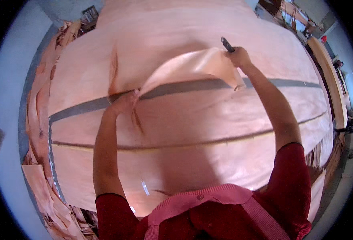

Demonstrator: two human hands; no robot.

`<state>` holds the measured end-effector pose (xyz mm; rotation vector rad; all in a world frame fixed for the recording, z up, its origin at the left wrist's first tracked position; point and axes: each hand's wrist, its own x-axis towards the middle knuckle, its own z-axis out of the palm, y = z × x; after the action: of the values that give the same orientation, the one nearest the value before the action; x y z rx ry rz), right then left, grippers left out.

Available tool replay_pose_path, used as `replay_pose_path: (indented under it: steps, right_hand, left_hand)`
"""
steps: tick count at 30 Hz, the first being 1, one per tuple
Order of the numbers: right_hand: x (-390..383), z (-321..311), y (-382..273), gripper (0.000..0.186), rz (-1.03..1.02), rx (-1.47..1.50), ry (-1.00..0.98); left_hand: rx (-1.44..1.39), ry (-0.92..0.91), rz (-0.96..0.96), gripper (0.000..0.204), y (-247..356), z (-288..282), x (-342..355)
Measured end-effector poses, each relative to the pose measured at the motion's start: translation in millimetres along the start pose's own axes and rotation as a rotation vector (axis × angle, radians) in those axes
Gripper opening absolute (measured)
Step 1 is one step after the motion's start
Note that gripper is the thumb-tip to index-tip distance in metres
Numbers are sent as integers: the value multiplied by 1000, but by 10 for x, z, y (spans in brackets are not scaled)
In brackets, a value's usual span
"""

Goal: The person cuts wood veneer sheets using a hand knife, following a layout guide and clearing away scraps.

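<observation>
My left hand is closed on the left end of a thin, pale tan strip of wood veneer. The strip rises in a twisted arc toward the right, and its right end hangs down just below my other hand. A dark tool, apparently a utility knife, sticks out of the closed fist of my right hand; whether that fist also grips the strip is hard to tell. Beneath both hands lie broad pinkish veneer sheets, parted by a long dark grey gap. Narrow torn slivers lie near my left hand.
Another long seam crosses the sheets nearer to me. Veneer scraps are heaped along the left side. A pale board stands along the right edge, with frayed veneer at the near right.
</observation>
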<state>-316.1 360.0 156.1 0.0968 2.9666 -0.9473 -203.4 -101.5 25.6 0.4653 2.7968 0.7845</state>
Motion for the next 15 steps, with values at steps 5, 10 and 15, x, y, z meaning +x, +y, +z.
replay_pose_path:
  steps: [5,10,15]
  right_hand:
    - [339,447,-172,32,-194,-238,389]
    - [-341,1210,-204,33,-394,-282,107]
    - [-351,1531,-287,31,-335,-232,-56]
  left_hand:
    - [-89,-169,-256,33,525,-275,7]
    - [-171,130,-360,32,441,-134,-35]
    - [-60,245,-303,37,69,-43,135]
